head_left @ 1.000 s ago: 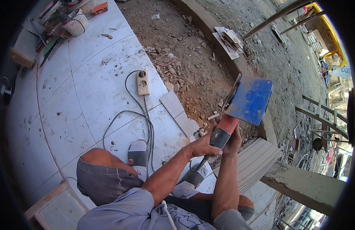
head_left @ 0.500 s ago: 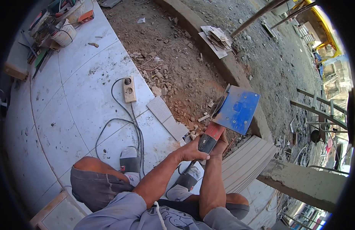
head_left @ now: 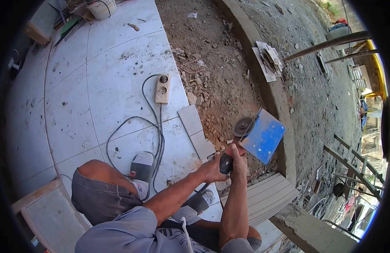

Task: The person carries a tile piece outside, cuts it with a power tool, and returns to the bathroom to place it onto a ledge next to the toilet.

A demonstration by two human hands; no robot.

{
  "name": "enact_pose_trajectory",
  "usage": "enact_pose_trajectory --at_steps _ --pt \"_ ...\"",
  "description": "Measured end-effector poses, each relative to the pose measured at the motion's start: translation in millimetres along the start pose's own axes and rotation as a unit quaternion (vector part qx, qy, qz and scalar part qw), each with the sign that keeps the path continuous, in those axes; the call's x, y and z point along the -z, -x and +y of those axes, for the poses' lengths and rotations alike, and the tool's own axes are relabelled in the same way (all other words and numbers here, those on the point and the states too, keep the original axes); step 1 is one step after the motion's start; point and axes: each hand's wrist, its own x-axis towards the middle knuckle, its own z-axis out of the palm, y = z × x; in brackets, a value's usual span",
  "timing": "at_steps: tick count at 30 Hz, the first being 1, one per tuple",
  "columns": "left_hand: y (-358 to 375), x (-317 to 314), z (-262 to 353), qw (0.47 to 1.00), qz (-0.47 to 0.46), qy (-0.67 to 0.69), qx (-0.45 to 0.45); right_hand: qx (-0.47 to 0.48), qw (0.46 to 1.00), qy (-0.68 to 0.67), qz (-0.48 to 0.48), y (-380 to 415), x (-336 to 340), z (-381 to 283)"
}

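Observation:
Both hands grip an angle grinder (head_left: 227,162) with a dark rear body and a reddish front. My left hand (head_left: 212,171) is closed around its rear end. My right hand (head_left: 239,163) wraps the body further forward, thumb on top. At the tool's head, a round dark disc (head_left: 244,126) shows beside a screwed-on blue metal plate (head_left: 264,137). The tool is held in the air above the rubble. Below and left of it, a grey tile strip with a dotted part (head_left: 196,130) lies at the edge of the white floor.
A power strip (head_left: 162,89) with a black cable (head_left: 160,135) rests on the white tiles (head_left: 115,80). Grooved panels (head_left: 262,198) are stacked at my right knee. Beyond the soil (head_left: 203,46) runs a concrete curb (head_left: 268,80) with tile scraps (head_left: 268,62) on it.
The grinder has turned in my hands, so its disc now shows more face-on and the blue plate is tilted. My view has shifted, moving the floor and power strip rightward.

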Motion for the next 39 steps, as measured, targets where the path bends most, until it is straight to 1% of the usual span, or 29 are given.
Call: enact_pose_trajectory --at_steps 1,2,4,5,6,7,8,9,11,12,14,15,17,18,20,23,25,27,31,33,36,39 --pt "2 8 6 1.0 0.008 0.005 0.003 0.056 0.997 0.052 0.024 -9 -8 1" --pt "2 18 12 1.0 0.011 0.0 0.016 0.056 0.997 0.056 0.014 -18 -15 1" --pt "0 32 13 0.999 0.02 0.0 0.032 0.026 0.999 0.035 -0.008 -30 -31 -6" --pt "-2 36 6 1.0 0.016 0.005 -0.007 0.025 0.999 0.037 -0.014 -34 -36 -11" --pt "-6 43 -1 0.999 0.013 0.009 -0.049 0.013 0.996 0.084 -0.034 -36 -43 -26" --pt "-14 50 -17 0.998 0.022 0.012 -0.051 0.003 0.99 0.133 -0.053 -44 -49 -38" --pt "-22 54 -43 0.982 0.135 -0.066 -0.114 0.041 0.98 0.168 -0.099 -59 -48 -34" --pt "-27 59 -62 0.943 0.246 -0.144 -0.174 0.041 0.979 0.173 -0.104 -71 -50 -33" --pt "-31 78 -82 0.915 0.362 -0.175 0.011 0.104 0.935 0.313 -0.129 -88 -56 -33" --pt "-33 87 -82 0.915 0.367 -0.169 0.015 0.105 0.932 0.319 -0.134 -91 -62 -34" --pt "-37 104 -82 0.906 0.351 -0.226 0.078 0.14 0.888 0.421 -0.12 -96 -74 -39" --pt "-42 108 -83 0.905 0.355 -0.219 0.083 0.141 0.884 0.427 -0.127 -97 -82 -44" --pt "-49 110 -86 0.905 0.327 -0.251 0.104 0.136 0.85 0.485 -0.153 -93 -95 -55" --pt "-48 109 -91 0.907 0.325 -0.244 0.11 0.131 0.847 0.491 -0.156 -94 -100 -57" --pt "-48 107 -97 0.908 0.324 -0.252 0.084 0.097 0.808 0.556 -0.168 -97 -108 -63" --pt "-48 107 -95 0.909 0.315 -0.256 0.092 0.136 0.786 0.584 -0.152 -101 -118 -63" --pt "-48 108 -92 0.91 0.313 -0.252 0.102 0.123 0.776 0.597 -0.164 -104 -124 -65" --pt "-48 108 -91 0.909 0.308 -0.257 0.11 0.133 0.808 0.552 -0.158 -104 -127 -64" --pt "-49 108 -90 0.91 0.308 -0.256 0.11 0.134 0.788 0.576 -0.17 -116 -128 -61" --pt "-51 106 -89 0.911 0.305 -0.253 0.112 0.144 0.799 0.559 -0.168 -116 -128 -59" --pt "-51 105 -90 0.906 0.313 -0.261 0.112 0.125 0.798 0.565 -0.172 -123 -126 -51" --pt "-50 105 -91 0.905 0.317 -0.265 0.107 0.133 0.795 0.565 -0.175 -122 -126 -49"
